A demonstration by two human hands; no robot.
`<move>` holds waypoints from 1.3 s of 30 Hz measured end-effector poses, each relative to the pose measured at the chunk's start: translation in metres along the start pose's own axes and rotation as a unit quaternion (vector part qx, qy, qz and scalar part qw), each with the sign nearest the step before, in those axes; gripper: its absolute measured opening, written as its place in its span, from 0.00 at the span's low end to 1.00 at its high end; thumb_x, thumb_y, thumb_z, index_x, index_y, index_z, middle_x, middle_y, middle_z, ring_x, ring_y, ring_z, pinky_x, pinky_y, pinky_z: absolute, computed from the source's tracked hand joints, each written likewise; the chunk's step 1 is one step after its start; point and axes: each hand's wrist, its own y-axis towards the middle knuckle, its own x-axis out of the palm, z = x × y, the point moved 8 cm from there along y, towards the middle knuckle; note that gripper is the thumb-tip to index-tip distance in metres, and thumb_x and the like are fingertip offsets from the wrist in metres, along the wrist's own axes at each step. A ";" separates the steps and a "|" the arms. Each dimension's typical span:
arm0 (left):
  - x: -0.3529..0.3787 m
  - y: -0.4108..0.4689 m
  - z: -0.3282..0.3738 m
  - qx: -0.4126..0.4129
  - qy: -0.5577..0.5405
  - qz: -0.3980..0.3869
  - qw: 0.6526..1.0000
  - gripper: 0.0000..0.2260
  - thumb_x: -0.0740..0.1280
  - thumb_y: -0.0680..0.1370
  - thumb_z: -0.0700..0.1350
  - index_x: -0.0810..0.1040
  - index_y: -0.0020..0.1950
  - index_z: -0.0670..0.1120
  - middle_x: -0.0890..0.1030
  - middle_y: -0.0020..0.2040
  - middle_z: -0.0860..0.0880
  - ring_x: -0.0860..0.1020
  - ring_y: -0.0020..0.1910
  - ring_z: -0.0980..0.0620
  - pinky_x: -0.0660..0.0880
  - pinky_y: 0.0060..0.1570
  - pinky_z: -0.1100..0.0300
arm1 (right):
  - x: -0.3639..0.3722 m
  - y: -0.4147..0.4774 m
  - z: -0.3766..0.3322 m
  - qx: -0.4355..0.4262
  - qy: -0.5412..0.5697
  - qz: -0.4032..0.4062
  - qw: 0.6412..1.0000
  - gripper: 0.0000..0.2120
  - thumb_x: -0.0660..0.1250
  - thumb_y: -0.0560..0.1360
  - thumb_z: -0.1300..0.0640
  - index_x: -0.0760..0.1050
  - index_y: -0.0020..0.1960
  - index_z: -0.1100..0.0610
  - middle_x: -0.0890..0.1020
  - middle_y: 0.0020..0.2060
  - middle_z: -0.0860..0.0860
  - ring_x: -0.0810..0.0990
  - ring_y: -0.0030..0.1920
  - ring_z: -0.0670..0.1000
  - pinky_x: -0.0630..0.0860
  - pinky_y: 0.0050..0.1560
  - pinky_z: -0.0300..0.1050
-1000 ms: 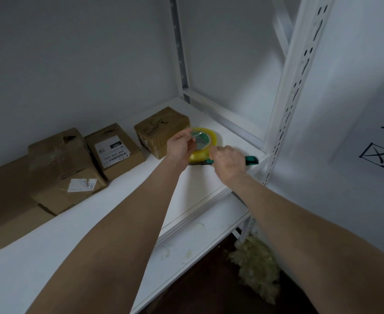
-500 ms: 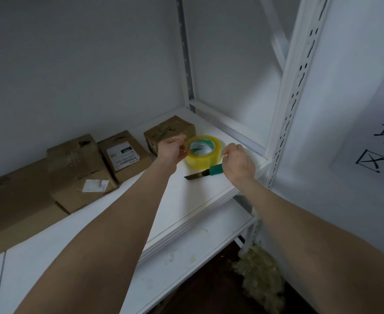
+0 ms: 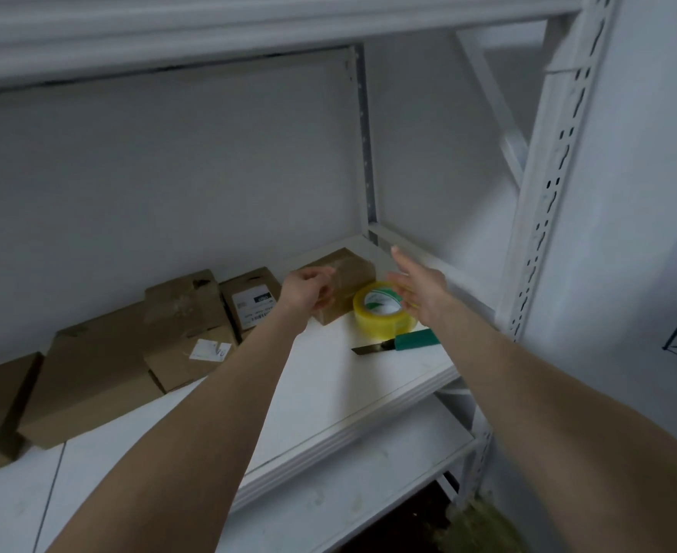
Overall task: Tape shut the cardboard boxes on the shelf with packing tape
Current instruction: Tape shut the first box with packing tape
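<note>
A small cardboard box [image 3: 352, 277] stands at the back right of the white shelf [image 3: 328, 393]. My left hand [image 3: 302, 291] is at its left corner with the fingers curled; blur hides whether it grips the box. The yellow packing tape roll [image 3: 380, 317] lies flat on the shelf just right of the box. My right hand [image 3: 420, 291] hovers over the roll, fingers straight and spread, holding nothing. A green-handled utility knife [image 3: 402, 342] with its blade out lies in front of the roll.
More cardboard boxes line the back left: a labelled one [image 3: 251, 303], a taller one [image 3: 185, 309], a flat one [image 3: 89, 381]. A slotted white upright [image 3: 548, 201] bounds the right side, another shelf board [image 3: 209, 29] hangs overhead, and a lower shelf [image 3: 348, 496] lies below.
My left hand let go of the tape roll and moved to the small box. My right hand released the knife, rose and opened above the roll. The view tilted upward.
</note>
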 end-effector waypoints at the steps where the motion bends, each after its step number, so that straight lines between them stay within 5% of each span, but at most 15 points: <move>1: -0.003 -0.001 0.002 0.005 0.009 -0.002 1.000 0.09 0.64 0.80 0.40 0.78 0.57 0.38 0.71 0.30 0.49 0.69 0.26 0.55 0.70 0.25 0.66 | 0.006 0.003 -0.002 -0.005 -0.016 -0.009 1.000 0.26 0.68 0.74 0.39 0.72 0.64 0.53 0.80 0.57 0.48 0.75 0.60 0.52 0.70 0.65 0.49; 4: -0.013 0.004 0.005 0.008 0.033 0.005 0.999 0.07 0.63 0.80 0.38 0.78 0.55 0.37 0.70 0.29 0.48 0.67 0.24 0.55 0.68 0.26 0.63 | 0.014 0.015 -0.008 -0.029 -0.038 0.023 0.999 0.13 0.72 0.74 0.49 0.79 0.53 0.57 0.83 0.47 0.50 0.77 0.44 0.48 0.74 0.43 0.38; 7: -0.021 0.017 0.008 0.009 0.052 0.012 0.999 0.07 0.62 0.80 0.37 0.79 0.54 0.38 0.71 0.29 0.47 0.67 0.26 0.53 0.66 0.30 0.60 | 0.017 0.030 -0.017 -0.057 -0.054 0.077 0.994 0.06 0.71 0.76 0.60 0.81 0.51 0.62 0.80 0.35 0.50 0.73 0.32 0.45 0.67 0.25 0.31; 9: -0.028 0.029 0.010 0.010 0.065 0.036 0.997 0.06 0.63 0.80 0.37 0.79 0.52 0.39 0.74 0.31 0.46 0.70 0.28 0.53 0.70 0.29 0.63 | 0.024 0.041 -0.024 -0.066 -0.082 0.084 0.991 0.04 0.70 0.76 0.60 0.80 0.43 0.61 0.80 0.34 0.50 0.74 0.33 0.46 0.70 0.31 0.34; 11: -0.034 0.042 0.010 0.005 0.066 0.061 0.996 0.05 0.65 0.79 0.37 0.80 0.51 0.39 0.76 0.33 0.45 0.72 0.28 0.53 0.72 0.27 0.66 | 0.032 0.053 -0.032 -0.071 -0.130 0.102 0.984 0.07 0.70 0.76 0.57 0.80 0.42 0.59 0.83 0.43 0.53 0.78 0.43 0.50 0.74 0.47 0.40; 14: -0.040 0.060 0.004 -0.023 0.059 0.083 0.995 0.04 0.67 0.78 0.36 0.80 0.45 0.38 0.77 0.34 0.43 0.73 0.28 0.52 0.70 0.24 0.65 | 0.043 0.076 -0.041 -0.061 -0.222 0.135 0.964 0.18 0.69 0.77 0.51 0.78 0.62 0.60 0.79 0.61 0.55 0.78 0.60 0.55 0.72 0.59 0.42; 18: -0.047 0.079 -0.005 -0.037 0.084 0.115 0.989 0.11 0.66 0.77 0.36 0.76 0.35 0.43 0.77 0.34 0.45 0.71 0.28 0.52 0.65 0.26 0.63 | 0.056 0.104 -0.040 -0.038 -0.290 0.124 0.948 0.23 0.65 0.78 0.46 0.73 0.68 0.59 0.77 0.65 0.55 0.77 0.62 0.56 0.72 0.58 0.41; 22: -0.043 0.091 -0.021 -0.064 0.021 0.120 0.990 0.12 0.68 0.75 0.36 0.75 0.32 0.43 0.77 0.32 0.48 0.73 0.31 0.53 0.70 0.30 0.65 | 0.057 0.124 -0.031 -0.029 -0.209 0.106 0.972 0.22 0.66 0.79 0.51 0.72 0.69 0.62 0.76 0.64 0.55 0.76 0.63 0.57 0.71 0.62 0.43; 26: -0.036 0.099 -0.027 -0.077 -0.036 0.106 0.991 0.11 0.69 0.75 0.35 0.76 0.33 0.42 0.78 0.32 0.47 0.76 0.33 0.51 0.72 0.29 0.65 | 0.058 0.133 -0.024 -0.017 -0.155 0.107 0.982 0.19 0.65 0.80 0.54 0.72 0.67 0.63 0.77 0.58 0.55 0.75 0.59 0.55 0.68 0.55 0.42; 33: -0.039 0.109 0.013 -0.031 0.011 0.102 0.994 0.09 0.69 0.72 0.34 0.79 0.32 0.43 0.80 0.36 0.44 0.78 0.40 0.48 0.78 0.49 0.56 | 0.059 0.128 -0.045 -0.056 -0.079 0.123 0.988 0.06 0.68 0.77 0.58 0.76 0.43 0.58 0.78 0.38 0.53 0.75 0.34 0.49 0.71 0.34 0.40; 36: -0.039 0.101 0.030 -0.009 0.059 0.087 0.994 0.14 0.70 0.72 0.38 0.78 0.26 0.45 0.79 0.29 0.47 0.77 0.37 0.48 0.77 0.48 0.56 | 0.054 0.117 -0.050 -0.063 -0.082 0.123 0.987 0.09 0.69 0.76 0.57 0.74 0.39 0.57 0.79 0.42 0.56 0.78 0.40 0.53 0.75 0.40 0.46; 39: -0.039 0.085 0.035 -0.002 0.094 0.086 0.992 0.14 0.70 0.73 0.40 0.79 0.26 0.46 0.80 0.30 0.47 0.77 0.37 0.49 0.76 0.48 0.58 | 0.048 0.098 -0.048 -0.067 -0.072 0.115 0.988 0.09 0.70 0.76 0.56 0.79 0.50 0.61 0.80 0.43 0.56 0.79 0.43 0.53 0.80 0.46 0.49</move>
